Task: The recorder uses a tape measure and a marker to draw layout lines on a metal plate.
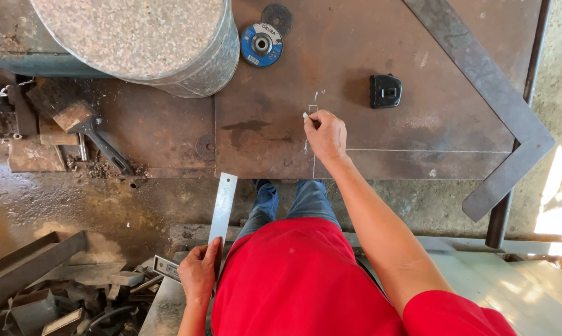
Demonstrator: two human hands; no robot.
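Two hands are busy over the rusty steel plate (368, 137). Right hand (325, 134) pinches a small white chalk (305, 115) against the plate, near its front edge and left of the black tape measure (385, 91). Left hand (199, 271), well below the plate's edge, grips a metal ruler (222, 208); its long axis points up toward the plate.

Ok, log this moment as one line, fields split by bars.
right hand: pinches white chalk on rusty steel plate | left hand: holds metal ruler off the plate | nearby: tape measure, steel square
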